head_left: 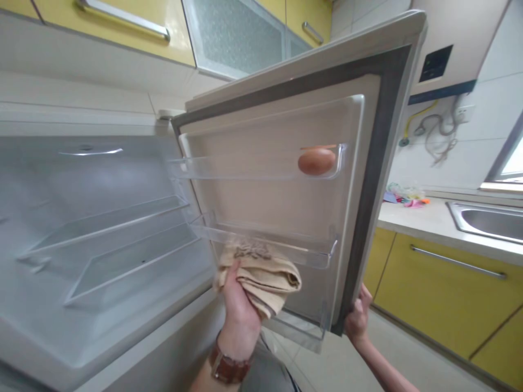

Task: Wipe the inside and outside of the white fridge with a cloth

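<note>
My left hand [240,311] is closed around a folded beige cloth [267,277] with a dark pattern along its top. The cloth is in front of the lower part of the open refrigerator door [265,204], close to the middle clear door shelf [286,247]. At the door's lower right edge, my right hand [358,318] grips the door, with some of its fingers hidden from me. One brown egg [316,161] sits at the right end of the upper clear door shelf [245,169].
To the left is the refrigerator compartment [102,185] with glass shelves [134,256]. Yellow cabinets [449,294], a counter [429,218] and a steel sink [490,220] stand at the right. Colourful items [404,195] lie on the counter. A water heater [453,38] hangs above.
</note>
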`<state>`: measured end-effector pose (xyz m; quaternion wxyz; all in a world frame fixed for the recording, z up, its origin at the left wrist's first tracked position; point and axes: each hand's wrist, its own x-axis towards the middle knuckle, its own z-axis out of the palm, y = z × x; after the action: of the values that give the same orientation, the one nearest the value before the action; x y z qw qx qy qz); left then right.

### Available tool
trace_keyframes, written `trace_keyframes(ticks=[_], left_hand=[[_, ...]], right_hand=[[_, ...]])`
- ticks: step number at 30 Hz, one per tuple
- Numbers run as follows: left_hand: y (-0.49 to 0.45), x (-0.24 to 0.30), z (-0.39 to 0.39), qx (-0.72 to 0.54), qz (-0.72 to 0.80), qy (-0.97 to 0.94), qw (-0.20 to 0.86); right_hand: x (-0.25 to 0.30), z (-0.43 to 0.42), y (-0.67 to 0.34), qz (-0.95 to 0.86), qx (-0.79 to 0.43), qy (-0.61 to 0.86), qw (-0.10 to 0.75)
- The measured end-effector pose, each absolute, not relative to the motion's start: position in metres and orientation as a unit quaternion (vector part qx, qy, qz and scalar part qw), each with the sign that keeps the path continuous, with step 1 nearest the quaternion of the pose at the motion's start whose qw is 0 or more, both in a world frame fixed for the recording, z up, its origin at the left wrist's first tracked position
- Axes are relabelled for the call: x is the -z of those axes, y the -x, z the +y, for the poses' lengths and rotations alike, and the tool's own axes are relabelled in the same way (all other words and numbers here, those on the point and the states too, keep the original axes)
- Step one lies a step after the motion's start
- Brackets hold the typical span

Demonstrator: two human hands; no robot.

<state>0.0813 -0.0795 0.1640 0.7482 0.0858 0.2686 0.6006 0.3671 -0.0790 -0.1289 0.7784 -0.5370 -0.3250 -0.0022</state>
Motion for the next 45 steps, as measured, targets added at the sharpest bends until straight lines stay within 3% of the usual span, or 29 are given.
trace_keyframes(ticks=[3,6,16,21,23,26,28,31,34,36,39,42,45], left_hand=[[-0.065,-0.167,-0.081,-0.660,0.314,-0.054,0.681],[-0.062,-0.163,-0.088,-0.667,0.304,-0.052,0.679],[-0.069,-0.130,-0.104,-0.509,0.238,-0.096,0.821],[-0.061,-0.117,-0.110,-0.390,0.196,-0.142,0.889],[-0.062,-0.113,-0.111,-0.343,0.199,-0.149,0.906],[-0.070,-0.109,-0.113,-0.305,0.225,-0.138,0.915],[-0.077,-0.103,-0.115,-0.302,0.234,-0.141,0.913],[-0.085,-0.086,-0.113,-0.331,0.237,-0.184,0.895],[-0.085,-0.063,-0.100,-0.410,0.255,-0.278,0.830],[-0.081,-0.047,-0.086,-0.465,0.274,-0.340,0.770],[-0.073,-0.023,-0.065,-0.464,0.314,-0.557,0.613],[-0.069,0.003,-0.053,-0.374,0.344,-0.787,0.349],[-0.071,0.024,-0.049,-0.308,0.375,-0.853,0.193]], right_hand=[[0.128,-0.076,-0.370,-0.311,-0.004,0.535,0.786],[0.122,-0.072,-0.377,-0.329,0.007,0.536,0.777],[0.099,-0.068,-0.406,-0.402,0.000,0.605,0.687],[0.055,-0.119,-0.384,-0.430,0.092,0.603,0.665],[0.028,-0.143,-0.359,-0.494,0.000,0.545,0.678],[-0.013,-0.168,-0.317,-0.535,-0.359,0.434,0.629],[-0.033,-0.175,-0.297,-0.490,-0.537,0.358,0.586],[-0.049,-0.181,-0.284,-0.426,-0.653,0.317,0.540],[-0.060,-0.190,-0.283,-0.389,-0.696,0.319,0.512],[-0.071,-0.198,-0.286,-0.361,-0.677,0.341,0.543],[-0.093,-0.211,-0.297,-0.281,-0.550,0.419,0.666],[-0.112,-0.218,-0.315,-0.194,-0.308,0.489,0.793],[-0.121,-0.215,-0.336,-0.172,-0.069,0.489,0.852]])
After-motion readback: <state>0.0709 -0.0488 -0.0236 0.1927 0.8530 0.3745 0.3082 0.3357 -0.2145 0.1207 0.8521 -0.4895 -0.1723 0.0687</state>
